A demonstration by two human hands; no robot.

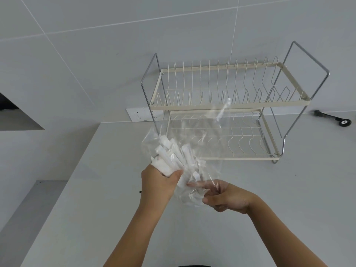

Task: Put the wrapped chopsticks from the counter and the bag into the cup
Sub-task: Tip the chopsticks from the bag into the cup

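Nearest the camera, the right hand (pixel 226 197) is seen with its fingers curled, pinching the thin, crinkled film of a clear plastic bag (pixel 192 143), while the left hand (pixel 159 180) is clenched around a fanned bundle of flat, white paper-wrapped chopsticks (pixel 173 157) held up inside the bag, above the middle of the smooth pale desk (pixel 115 218). Toward the desk's far edge a two-tier cream wire dish rack (pixel 231 105) with chrome end loops is stood against the tiled wall, and wide bare surface is left along the near and right sides.
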